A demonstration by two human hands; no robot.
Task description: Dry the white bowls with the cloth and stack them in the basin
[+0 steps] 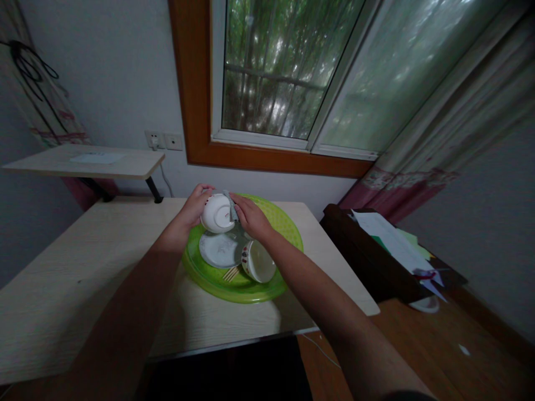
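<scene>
My left hand (195,205) grips a white bowl (217,214) by its left side, its base turned toward me. In my right hand (251,215) is a grey cloth (232,207), pressed against the bowl's right side. Beneath them is a round green basin (242,297) on the table. Inside it lie a white plate (219,252), a second bowl (259,262) tipped on its side with a patterned outside, and several chopsticks (232,273). My right hand and forearm hide part of the basin.
The basin stands on a pale wooden table (96,278). A raised shelf (90,161) with a paper on it is at the back left, near wall sockets (164,140). At right, a dark cabinet (359,250) bears papers. Behind is a window (276,78).
</scene>
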